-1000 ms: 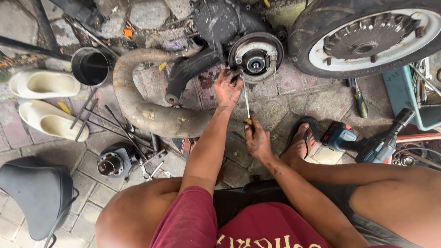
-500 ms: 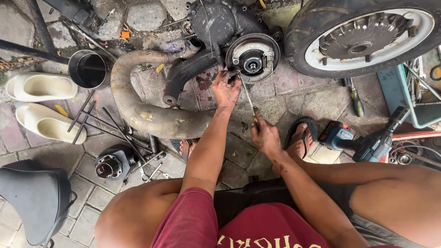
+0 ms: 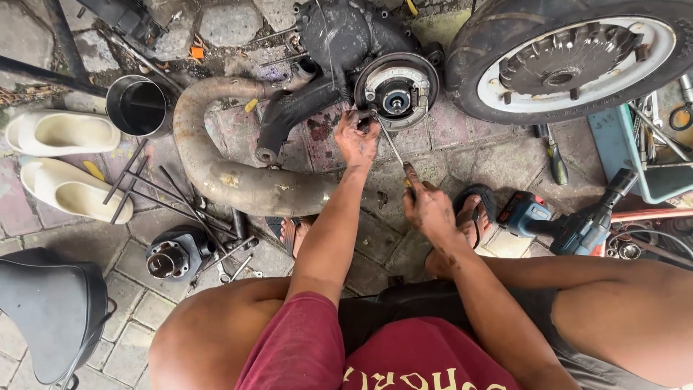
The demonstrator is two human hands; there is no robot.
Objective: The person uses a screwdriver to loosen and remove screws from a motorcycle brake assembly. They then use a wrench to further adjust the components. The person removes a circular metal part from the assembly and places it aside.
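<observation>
My right hand (image 3: 429, 208) grips the handle of a long screwdriver (image 3: 392, 148), whose shaft runs up to the round brake drum plate (image 3: 397, 89) on a dark engine block (image 3: 339, 32). At the lower left rim of that plate my left hand (image 3: 356, 137) pinches a small part, fingers closed. Both hands are greasy. A rusty curved exhaust pipe (image 3: 224, 173) lies on the paving to the left of my left forearm.
A scooter wheel (image 3: 570, 58) lies at top right. A blue cordless drill (image 3: 570, 224) and a second screwdriver (image 3: 554, 157) rest on the right, beside a blue tool tray (image 3: 621, 155). At left are a black can (image 3: 138, 106), white shoes (image 3: 61, 162), loose rods, a cylinder (image 3: 173, 254) and a black seat (image 3: 50, 310).
My right hand has slid slightly down and right along the screwdriver. My left hand stays at the drum plate.
</observation>
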